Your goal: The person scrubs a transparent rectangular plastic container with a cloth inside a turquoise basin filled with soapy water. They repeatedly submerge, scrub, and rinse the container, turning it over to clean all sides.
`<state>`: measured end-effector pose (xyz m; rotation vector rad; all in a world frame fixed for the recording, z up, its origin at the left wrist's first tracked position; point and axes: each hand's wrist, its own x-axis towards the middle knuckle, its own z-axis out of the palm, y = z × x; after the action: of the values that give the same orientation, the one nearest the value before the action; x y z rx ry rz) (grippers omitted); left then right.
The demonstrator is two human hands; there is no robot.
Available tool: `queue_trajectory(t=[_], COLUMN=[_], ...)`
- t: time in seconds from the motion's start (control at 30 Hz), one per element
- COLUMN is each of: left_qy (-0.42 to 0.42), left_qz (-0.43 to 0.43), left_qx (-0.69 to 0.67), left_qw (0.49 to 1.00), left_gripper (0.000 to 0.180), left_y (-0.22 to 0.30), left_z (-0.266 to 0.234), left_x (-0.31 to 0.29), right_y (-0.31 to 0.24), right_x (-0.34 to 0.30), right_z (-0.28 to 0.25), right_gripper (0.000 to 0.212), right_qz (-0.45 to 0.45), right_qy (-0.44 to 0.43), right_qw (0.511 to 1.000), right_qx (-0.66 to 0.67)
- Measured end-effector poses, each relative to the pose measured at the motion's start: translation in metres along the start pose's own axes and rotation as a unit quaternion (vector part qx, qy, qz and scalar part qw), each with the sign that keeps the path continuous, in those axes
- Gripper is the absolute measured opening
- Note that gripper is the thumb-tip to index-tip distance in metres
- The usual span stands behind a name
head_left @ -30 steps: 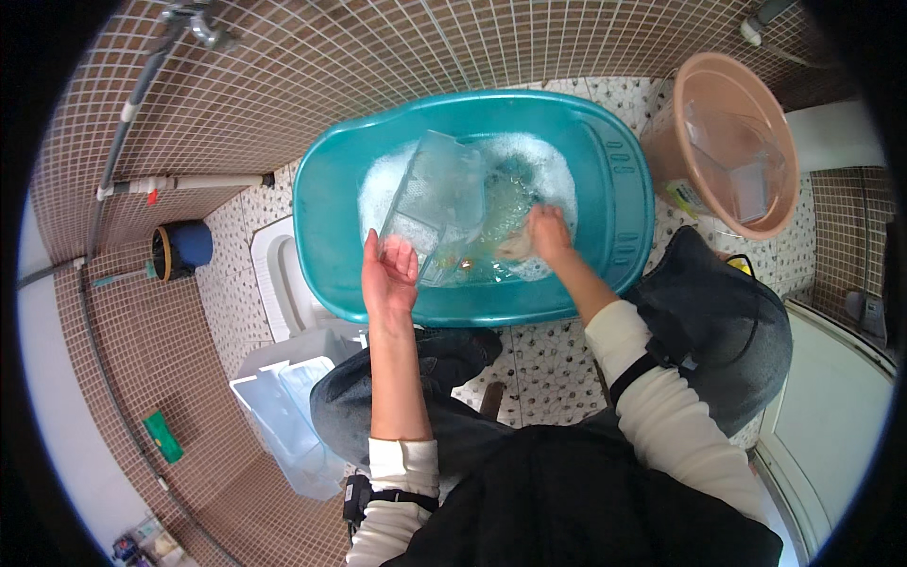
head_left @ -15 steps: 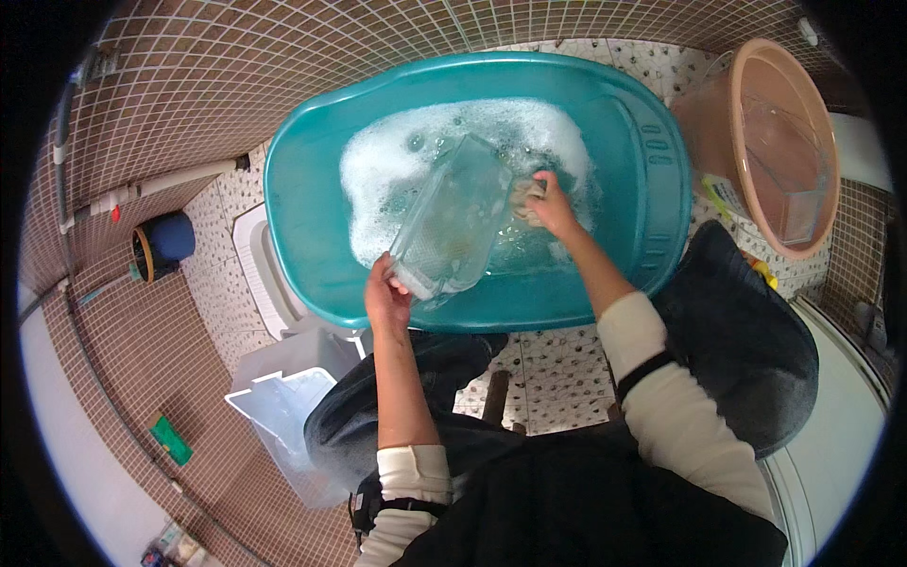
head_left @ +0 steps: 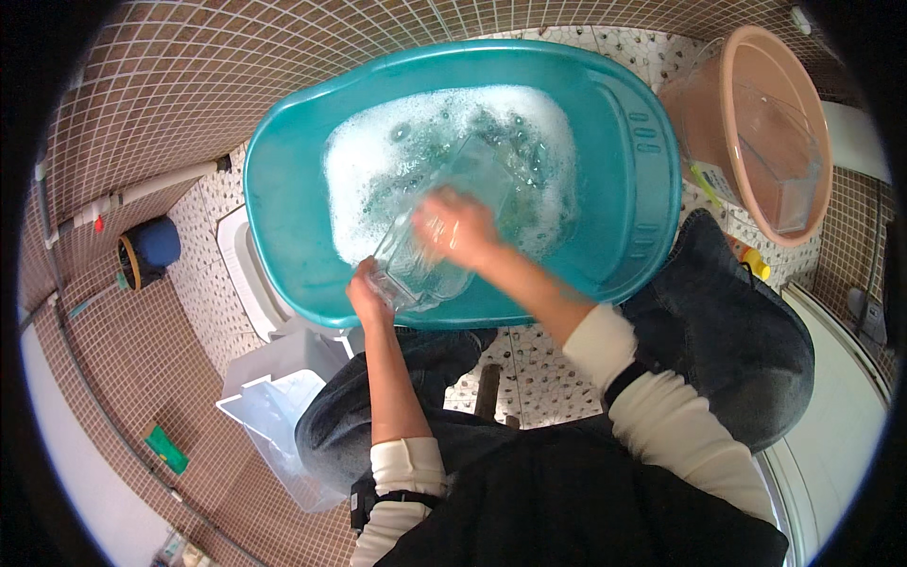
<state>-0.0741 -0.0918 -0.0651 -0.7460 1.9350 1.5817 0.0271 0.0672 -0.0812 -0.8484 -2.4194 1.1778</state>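
A clear plastic box (head_left: 484,172) lies tilted in the sudsy water of a big teal tub (head_left: 283,189). My left hand (head_left: 368,291) grips its near left corner, fingers closed on the edge. Over the inside of the box, my right hand (head_left: 457,230) is blurred by motion, its fingers curled down. Half a second ago it held a wet beige cloth; that cloth is now hidden under the hand and shows nowhere else. White foam (head_left: 354,161) spreads around the box.
A peach bucket (head_left: 727,113) at the right holds another clear container (head_left: 798,198). A yellow-capped bottle (head_left: 756,265) stands below it. Grey and translucent bins (head_left: 274,406) sit beside my left leg, near a white squat toilet (head_left: 248,274). Tiled walls (head_left: 170,113) enclose the left and far sides.
My right hand has swung left from beside the box to above its inside. My left hand has kept hold of the corner. The whole view has shifted slightly.
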Motion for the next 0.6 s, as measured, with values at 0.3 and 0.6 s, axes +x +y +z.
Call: queue_trajectory(t=[0.3, 0.6], left_qy=[0.03, 0.0], left_qz=[0.042, 0.056], left_qx=[0.12, 0.135], left_qw=[0.991, 0.989], left_gripper=[0.024, 0.022], left_y=[0.029, 0.036], left_z=[0.017, 0.022], left_x=[-0.015, -0.018], right_y=[0.036, 0.065], right_x=[0.023, 0.065], right_z=[-0.004, -0.011], right_gripper=[0.027, 0.027], right_qz=[0.077, 0.19], right_qy=[-0.046, -0.129], right_qw=[0.995, 0.971], right_qx=[-0.034, -0.061])
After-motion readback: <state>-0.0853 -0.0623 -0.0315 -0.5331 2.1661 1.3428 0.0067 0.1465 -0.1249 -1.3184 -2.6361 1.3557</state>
